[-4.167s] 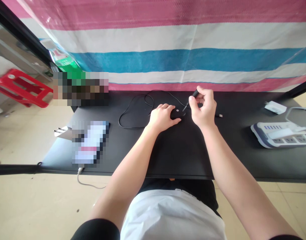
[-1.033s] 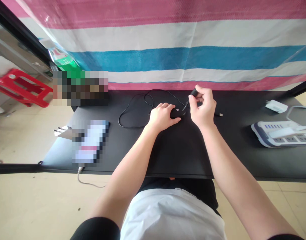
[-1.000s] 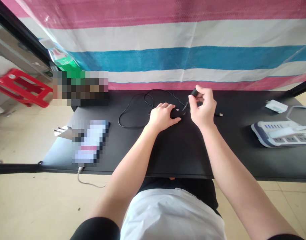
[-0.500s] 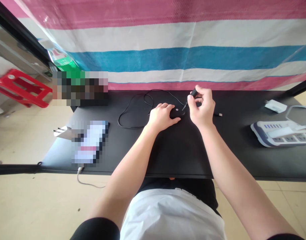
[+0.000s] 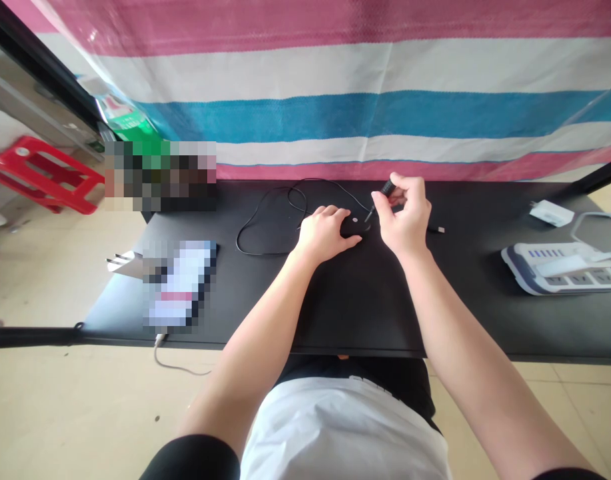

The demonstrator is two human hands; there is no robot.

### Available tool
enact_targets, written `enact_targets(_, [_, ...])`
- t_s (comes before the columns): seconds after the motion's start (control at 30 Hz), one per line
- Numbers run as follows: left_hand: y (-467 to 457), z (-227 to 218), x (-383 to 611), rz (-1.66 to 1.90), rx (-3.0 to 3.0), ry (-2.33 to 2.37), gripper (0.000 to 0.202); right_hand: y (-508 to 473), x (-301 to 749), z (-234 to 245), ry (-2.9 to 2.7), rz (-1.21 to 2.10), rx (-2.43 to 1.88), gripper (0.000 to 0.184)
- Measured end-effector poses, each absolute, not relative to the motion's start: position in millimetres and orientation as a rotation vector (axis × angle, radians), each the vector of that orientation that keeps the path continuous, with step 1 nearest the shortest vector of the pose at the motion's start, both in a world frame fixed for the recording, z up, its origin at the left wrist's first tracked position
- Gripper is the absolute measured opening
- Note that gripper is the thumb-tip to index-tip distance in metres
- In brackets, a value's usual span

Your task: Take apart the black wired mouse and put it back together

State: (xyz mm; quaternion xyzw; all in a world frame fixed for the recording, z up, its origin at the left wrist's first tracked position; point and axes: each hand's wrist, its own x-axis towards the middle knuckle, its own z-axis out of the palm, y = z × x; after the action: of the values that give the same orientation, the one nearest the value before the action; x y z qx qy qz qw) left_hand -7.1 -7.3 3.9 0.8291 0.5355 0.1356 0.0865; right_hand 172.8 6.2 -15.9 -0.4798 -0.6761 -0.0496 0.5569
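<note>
On the black table (image 5: 355,313), my left hand (image 5: 325,233) rests with fingers and thumb around a low black object (image 5: 358,227). It looks like an upturned corded mouse, but it blends into the tabletop and is partly covered. A small pale round spot shows on it. My right hand (image 5: 405,210) grips the black handle of a screwdriver (image 5: 385,190) between thumb and fingers. The shaft slants down and left, its tip at the object's right end. A thin black cable (image 5: 240,233) loops behind my left hand; a USB plug (image 5: 438,230) lies right of my right hand.
A phone (image 5: 182,283), blurred out, and a white charger (image 5: 122,263) lie at the left. At the right are a power strip (image 5: 560,267) and another white charger (image 5: 552,213). A green-labelled bottle (image 5: 132,127) stands back left. Striped sheeting (image 5: 305,73) hangs behind.
The right hand and screwdriver handle have shifted very slightly, with the screwdriver tip staying at the black object. My left hand keeps its place.
</note>
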Motion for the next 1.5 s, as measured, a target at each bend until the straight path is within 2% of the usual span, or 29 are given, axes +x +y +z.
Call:
enact_targets(0.2, [-7,3,-8,0.423,2.464,1.595,0.059,10,175,-22,-1.556,-0.109,-1.136,0.040])
enact_targets(0.43, [-7,2,-8,0.431,2.461,1.599,0.059,6,169,-18,-1.576,-0.102,-1.094,0.033])
enact_targets(0.73, [-7,3,-7,0.419,2.468,1.599,0.059,5,170,-14,-1.578,-0.207,-1.130,0.032])
enact_targets(1.23, [-7,3,-7,0.406,2.458,1.606,0.059,5,171,-17,-1.604,0.002,-1.100,0.035])
enact_targets(1.5, [-8,5,-7,0.403,2.460,1.608,0.059,3,171,-11,-1.640,-0.064,-1.112,0.034])
